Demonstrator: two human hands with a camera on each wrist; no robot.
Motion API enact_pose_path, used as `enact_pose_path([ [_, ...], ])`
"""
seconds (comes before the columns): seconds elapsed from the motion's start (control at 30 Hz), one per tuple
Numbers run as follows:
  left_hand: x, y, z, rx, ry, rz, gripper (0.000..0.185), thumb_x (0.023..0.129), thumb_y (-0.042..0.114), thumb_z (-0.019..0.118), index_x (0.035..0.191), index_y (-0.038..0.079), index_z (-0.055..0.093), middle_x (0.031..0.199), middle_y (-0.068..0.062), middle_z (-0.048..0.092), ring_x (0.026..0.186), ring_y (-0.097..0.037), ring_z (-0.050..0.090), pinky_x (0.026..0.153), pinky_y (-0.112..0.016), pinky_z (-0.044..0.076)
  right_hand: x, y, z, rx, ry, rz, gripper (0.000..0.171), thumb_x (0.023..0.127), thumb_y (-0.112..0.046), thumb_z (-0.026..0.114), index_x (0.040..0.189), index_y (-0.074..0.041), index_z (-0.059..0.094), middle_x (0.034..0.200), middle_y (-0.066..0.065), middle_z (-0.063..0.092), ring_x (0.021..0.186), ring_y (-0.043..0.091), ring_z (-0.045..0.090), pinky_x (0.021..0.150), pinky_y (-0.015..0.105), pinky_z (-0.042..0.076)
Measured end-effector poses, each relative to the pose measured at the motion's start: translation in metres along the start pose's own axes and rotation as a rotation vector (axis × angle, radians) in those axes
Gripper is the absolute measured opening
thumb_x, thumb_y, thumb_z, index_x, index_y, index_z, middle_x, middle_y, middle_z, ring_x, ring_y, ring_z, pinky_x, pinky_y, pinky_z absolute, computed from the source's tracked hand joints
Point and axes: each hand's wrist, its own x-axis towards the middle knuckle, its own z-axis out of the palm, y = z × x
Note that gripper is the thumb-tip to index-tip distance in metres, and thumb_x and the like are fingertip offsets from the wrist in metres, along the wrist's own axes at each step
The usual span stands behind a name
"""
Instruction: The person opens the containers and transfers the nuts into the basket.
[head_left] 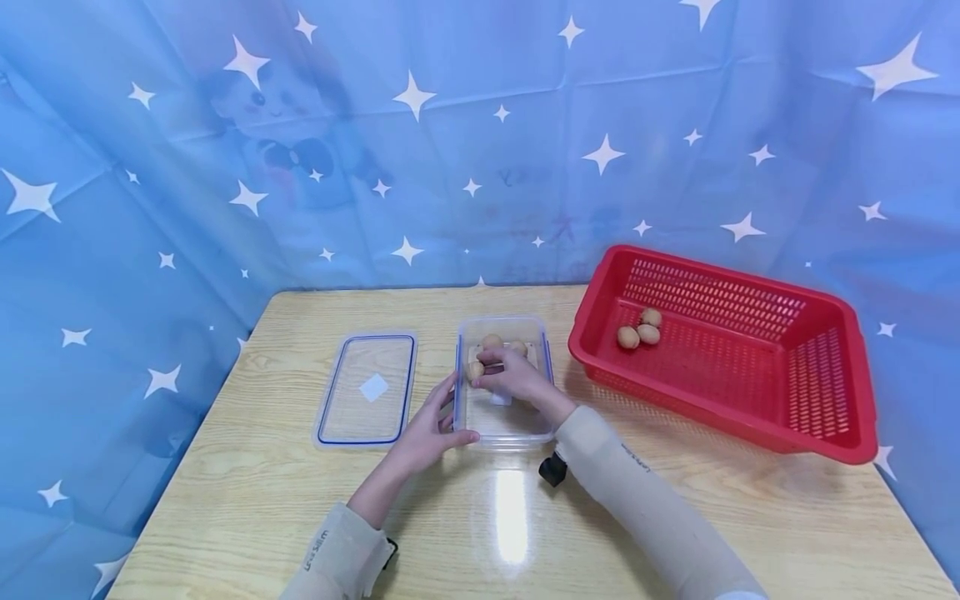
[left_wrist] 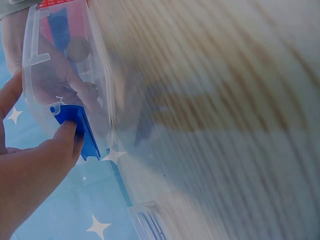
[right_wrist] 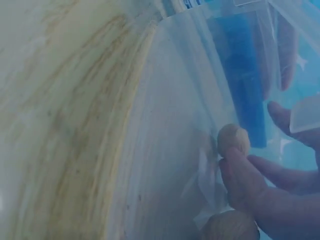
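Observation:
A clear plastic food container (head_left: pixel 504 429) with blue latches stands lidless on the table. My left hand (head_left: pixel 427 433) holds its near left corner, the thumb on the near side and the fingers by the blue latch (left_wrist: pixel 82 132) on the outer left wall. Inside the container, my right hand (head_left: pixel 513 375) pinches a walnut (right_wrist: pixel 233 140) at its fingertips, close to the left wall. Two more walnuts lie farther back: one walnut (head_left: pixel 492 341) beyond the fingers and another walnut (head_left: pixel 519 347) partly behind the hand.
A red plastic basket (head_left: pixel 720 408) at the right holds three walnuts (head_left: pixel 648 334) in its left end. Left of the container, a clear lid (head_left: pixel 367 387) with a blue seal lies flat. A blue star-patterned curtain (head_left: pixel 480 167) hangs behind the wooden table (head_left: pixel 247 467).

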Motion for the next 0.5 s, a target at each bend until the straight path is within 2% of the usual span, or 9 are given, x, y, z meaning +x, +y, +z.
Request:
enact_pose_path([
  [0.23,0.0007,-0.0004,0.0002,0.002,0.004,0.000,0.099,0.085,0.001,0.074,0.160,0.007,0.010,0.165,-0.024,0.014,0.150,-0.045,0.023,0.123,-0.047,0.030,-0.0009,-0.0014,-0.0010,0.004,-0.006,0.001,0.055,0.090,-0.009,0.071,0.139,0.007,0.051,0.140,0.024,0.056,0.128,0.039,0.056,0.112,0.045,0.048],
  [0.5,-0.0005,0.0016,0.0014,-0.012,0.009,-0.011,0.098,0.086,0.000,0.074,0.160,0.007,0.011,0.165,-0.023,0.014,0.151,-0.043,0.021,0.125,-0.049,0.029,-0.0005,0.0010,-0.0006,-0.015,0.030,0.010,0.044,0.090,-0.011,0.073,0.129,0.003,0.062,0.130,0.020,0.064,0.120,0.035,0.063,0.103,0.041,0.055],
])
